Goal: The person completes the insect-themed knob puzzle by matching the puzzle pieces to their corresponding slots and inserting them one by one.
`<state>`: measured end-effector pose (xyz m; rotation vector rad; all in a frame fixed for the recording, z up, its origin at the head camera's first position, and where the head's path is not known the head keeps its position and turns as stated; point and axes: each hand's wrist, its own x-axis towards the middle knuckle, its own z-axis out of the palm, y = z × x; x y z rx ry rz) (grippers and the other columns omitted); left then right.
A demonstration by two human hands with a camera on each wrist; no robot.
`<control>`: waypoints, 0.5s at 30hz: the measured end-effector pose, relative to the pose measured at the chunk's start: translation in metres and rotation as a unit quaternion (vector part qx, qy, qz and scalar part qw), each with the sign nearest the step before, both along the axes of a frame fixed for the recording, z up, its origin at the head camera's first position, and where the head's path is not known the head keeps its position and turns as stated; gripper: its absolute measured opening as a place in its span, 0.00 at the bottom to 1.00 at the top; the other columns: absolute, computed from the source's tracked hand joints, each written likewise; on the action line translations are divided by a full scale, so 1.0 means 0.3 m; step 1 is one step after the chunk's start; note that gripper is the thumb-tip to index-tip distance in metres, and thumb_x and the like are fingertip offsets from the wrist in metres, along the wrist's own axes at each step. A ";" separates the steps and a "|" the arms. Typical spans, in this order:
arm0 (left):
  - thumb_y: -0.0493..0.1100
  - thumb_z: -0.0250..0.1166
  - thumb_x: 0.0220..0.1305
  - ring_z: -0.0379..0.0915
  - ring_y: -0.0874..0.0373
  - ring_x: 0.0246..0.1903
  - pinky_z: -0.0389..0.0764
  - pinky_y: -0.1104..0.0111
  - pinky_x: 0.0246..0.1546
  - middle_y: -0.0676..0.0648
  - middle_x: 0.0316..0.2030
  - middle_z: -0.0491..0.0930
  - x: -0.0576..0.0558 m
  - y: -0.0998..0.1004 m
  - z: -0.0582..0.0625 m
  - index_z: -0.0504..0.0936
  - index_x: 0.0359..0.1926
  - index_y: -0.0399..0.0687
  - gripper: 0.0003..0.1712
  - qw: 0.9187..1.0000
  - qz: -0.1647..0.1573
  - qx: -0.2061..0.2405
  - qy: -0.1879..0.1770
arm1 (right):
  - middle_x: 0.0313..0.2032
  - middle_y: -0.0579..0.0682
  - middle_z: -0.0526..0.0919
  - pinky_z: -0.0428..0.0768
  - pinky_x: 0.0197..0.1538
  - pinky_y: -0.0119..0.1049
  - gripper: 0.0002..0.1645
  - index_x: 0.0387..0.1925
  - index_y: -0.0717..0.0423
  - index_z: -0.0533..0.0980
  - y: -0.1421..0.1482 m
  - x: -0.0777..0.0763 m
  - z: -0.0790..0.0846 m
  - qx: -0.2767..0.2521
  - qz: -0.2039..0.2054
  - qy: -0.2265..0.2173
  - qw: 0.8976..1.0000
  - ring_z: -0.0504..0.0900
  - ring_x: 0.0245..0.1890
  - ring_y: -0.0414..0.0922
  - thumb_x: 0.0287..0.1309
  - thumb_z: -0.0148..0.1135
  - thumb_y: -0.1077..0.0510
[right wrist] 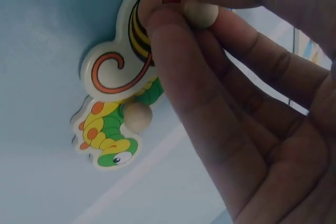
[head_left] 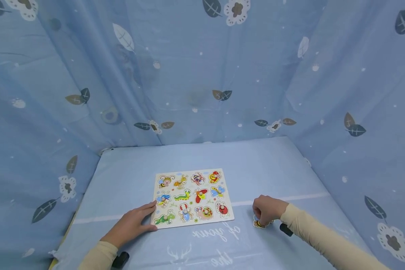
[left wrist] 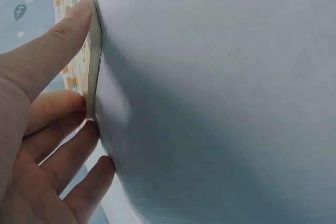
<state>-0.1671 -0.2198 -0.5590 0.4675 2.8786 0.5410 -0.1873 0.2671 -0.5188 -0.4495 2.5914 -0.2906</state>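
Observation:
A pale wooden peg puzzle board (head_left: 193,221) with colourful insect pictures lies flat on the table. My left hand (head_left: 135,221) rests at its left side, thumb and fingertips touching the edge; the left wrist view shows the thumb (left wrist: 65,32) against the board's rim (left wrist: 95,61). Right of the board, my right hand (head_left: 269,208) is low over the table. Its thumb and fingers pinch a striped bee puzzle piece (right wrist: 113,74) at its round wooden knob (right wrist: 203,15). Under the bee's edge sits a green and yellow caterpillar piece (right wrist: 110,129) with its own knob. Fingers hide part of the bee.
A light blue cloth (head_left: 256,161) with white lettering covers the table. Blue patterned curtains (head_left: 195,75) hang close behind the table and along both sides. Dark wrist devices (head_left: 120,259) sit below both wrists.

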 end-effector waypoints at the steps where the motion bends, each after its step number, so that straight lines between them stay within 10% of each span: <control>1: 0.69 0.71 0.43 0.66 0.50 0.67 0.75 0.53 0.63 0.55 0.71 0.65 0.000 0.001 0.000 0.73 0.66 0.50 0.51 1.000 -0.001 0.002 0.001 | 0.15 0.41 0.75 0.72 0.20 0.32 0.18 0.13 0.46 0.74 -0.002 0.001 -0.002 -0.002 0.000 0.001 1.000 0.73 0.17 0.38 0.38 0.74 0.66; 15: 0.71 0.71 0.41 0.66 0.50 0.67 0.74 0.52 0.64 0.55 0.70 0.66 -0.001 0.008 -0.003 0.73 0.66 0.50 0.52 1.000 0.005 -0.007 -0.003 | 0.14 0.39 0.74 0.68 0.18 0.30 0.17 0.12 0.45 0.74 -0.055 -0.057 0.041 -0.013 0.039 0.022 0.999 0.68 0.16 0.36 0.40 0.70 0.67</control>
